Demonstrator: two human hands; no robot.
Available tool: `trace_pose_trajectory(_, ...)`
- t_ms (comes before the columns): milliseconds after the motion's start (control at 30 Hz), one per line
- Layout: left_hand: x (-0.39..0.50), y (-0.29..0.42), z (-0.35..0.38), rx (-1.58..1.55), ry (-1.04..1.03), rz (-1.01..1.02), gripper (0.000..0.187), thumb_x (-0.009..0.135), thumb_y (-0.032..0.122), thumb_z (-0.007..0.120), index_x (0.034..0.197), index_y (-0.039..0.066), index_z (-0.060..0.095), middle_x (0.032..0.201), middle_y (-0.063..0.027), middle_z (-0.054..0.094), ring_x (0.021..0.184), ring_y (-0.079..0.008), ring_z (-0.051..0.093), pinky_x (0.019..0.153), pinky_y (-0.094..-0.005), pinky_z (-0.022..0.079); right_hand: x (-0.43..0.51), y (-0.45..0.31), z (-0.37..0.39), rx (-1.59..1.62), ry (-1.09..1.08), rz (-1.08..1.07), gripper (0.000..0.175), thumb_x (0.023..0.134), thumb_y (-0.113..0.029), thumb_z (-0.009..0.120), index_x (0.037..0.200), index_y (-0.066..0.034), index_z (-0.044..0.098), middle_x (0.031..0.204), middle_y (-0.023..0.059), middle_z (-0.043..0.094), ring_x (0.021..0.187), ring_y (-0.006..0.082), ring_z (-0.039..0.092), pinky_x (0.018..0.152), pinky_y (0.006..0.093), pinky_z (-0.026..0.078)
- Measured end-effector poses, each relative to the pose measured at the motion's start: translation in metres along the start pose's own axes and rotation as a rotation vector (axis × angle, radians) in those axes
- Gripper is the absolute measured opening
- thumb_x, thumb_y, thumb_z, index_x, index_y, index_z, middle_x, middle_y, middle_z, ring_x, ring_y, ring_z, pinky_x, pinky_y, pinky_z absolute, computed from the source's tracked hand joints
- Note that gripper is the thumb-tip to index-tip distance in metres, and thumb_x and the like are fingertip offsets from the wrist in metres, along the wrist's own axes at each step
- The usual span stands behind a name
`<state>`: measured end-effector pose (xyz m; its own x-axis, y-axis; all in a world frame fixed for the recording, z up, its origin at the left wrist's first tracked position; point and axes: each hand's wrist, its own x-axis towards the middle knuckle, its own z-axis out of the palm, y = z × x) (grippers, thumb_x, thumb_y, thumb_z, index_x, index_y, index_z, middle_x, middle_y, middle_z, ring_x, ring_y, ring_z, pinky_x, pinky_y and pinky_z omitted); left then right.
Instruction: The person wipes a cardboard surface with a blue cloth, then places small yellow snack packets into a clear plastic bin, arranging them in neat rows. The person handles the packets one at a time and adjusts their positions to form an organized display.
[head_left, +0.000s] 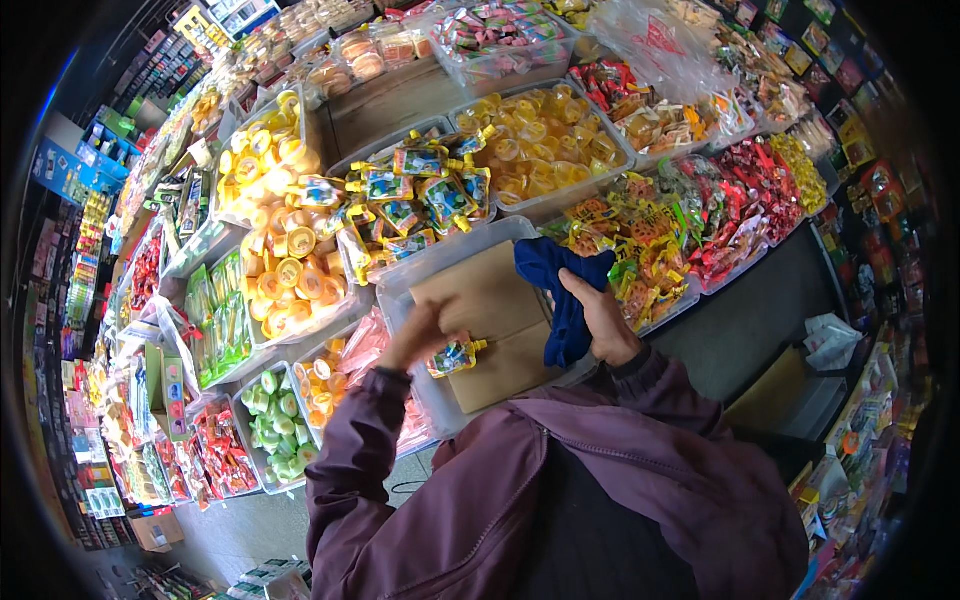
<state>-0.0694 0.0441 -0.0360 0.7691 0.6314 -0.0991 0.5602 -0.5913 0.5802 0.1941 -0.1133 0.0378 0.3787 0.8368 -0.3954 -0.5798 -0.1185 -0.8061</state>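
Observation:
My right hand (607, 315) grips a dark blue cloth (562, 292) over the right side of a clear plastic bin (397, 300). A flat piece of brown cardboard (502, 322) lies in that bin. My left hand (420, 334), slightly blurred, is over the bin's left side. Right beside its fingers is a spouted pouch (454, 357) with a yellow cap; whether the fingers hold it I cannot tell. Similar spouted pouches (420, 187) are heaped in the bin just beyond.
Around the bin stand tubs of yellow jelly cups (540, 142), orange-lidded cups (292, 277), green cups (277, 427) and wrapped sweets (637, 247). A clear plastic bag (652, 45) lies on goods at the far right. A cardboard box (157, 529) sits on the floor at lower left.

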Motion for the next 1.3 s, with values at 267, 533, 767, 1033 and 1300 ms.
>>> trace_pose_trajectory(267, -0.035, -0.014, 0.076, 0.309, -0.106, -0.118, 0.078, 0.076, 0.024, 0.079, 0.145, 0.017, 0.042, 0.128, -0.0175, 0.057, 0.115, -0.0393, 0.057, 0.094, -0.0511, 0.051, -0.009, 0.009, 0.025, -0.137, -0.215, -0.037, 0.040, 0.098, -0.023, 0.065, 0.130, 0.0001, 0.062, 0.119, 0.0012, 0.066, 0.107, 0.0117, 0.060, 0.093, 0.0283, 0.047)
trace_pose_trajectory(533, -0.002, 0.061, 0.025, -1.827, -0.193, -0.311, 0.058, 0.099, 0.050, 0.047, 0.141, 0.011, 0.047, 0.121, -0.0118, 0.065, 0.098, -0.0244, 0.066, 0.088, -0.0408, 0.055, -0.017, 0.009, 0.029, -0.659, -0.094, -0.389, 0.031, 0.094, -0.029, 0.069, 0.100, 0.0007, 0.063, 0.087, 0.0144, 0.066, 0.079, 0.0150, 0.063, 0.067, 0.0337, 0.049)
trace_pose_trajectory(767, 0.006, 0.161, 0.056, -1.860, -0.029, -0.464, 0.052, 0.106, 0.051, 0.037, 0.138, 0.012, 0.051, 0.127, -0.0032, 0.062, 0.114, -0.0183, 0.061, 0.097, -0.0338, 0.050, 0.014, 0.020, 0.028, -1.076, -0.083, -0.920, 0.035, 0.087, -0.025, 0.066, 0.111, 0.0006, 0.063, 0.111, 0.0232, 0.063, 0.111, 0.0433, 0.056, 0.097, 0.0505, 0.042)
trace_pose_trajectory(1033, 0.012, 0.139, 0.004, -1.344, -0.143, -0.330, 0.057, 0.105, 0.057, 0.037, 0.104, 0.006, 0.063, 0.080, -0.0022, 0.063, 0.062, -0.0109, 0.059, 0.056, -0.0263, 0.047, 0.035, 0.021, -0.004, -0.318, 0.195, -0.565, 0.028, 0.095, -0.029, 0.071, 0.099, -0.0014, 0.068, 0.088, 0.0012, 0.068, 0.073, 0.0144, 0.063, 0.066, 0.0332, 0.050)
trace_pose_trajectory(1300, 0.067, 0.050, -0.125, -0.633, 0.446, -0.146, 0.053, 0.106, 0.052, 0.041, 0.096, 0.005, 0.064, 0.076, 0.0010, 0.060, 0.064, -0.0077, 0.056, 0.058, -0.0243, 0.045, 0.003, -0.018, -0.019, -0.056, 0.128, -0.328, 0.022, 0.098, -0.027, 0.066, 0.105, -0.0058, 0.064, 0.087, 0.0011, 0.064, 0.069, 0.0119, 0.060, 0.062, 0.0273, 0.052)
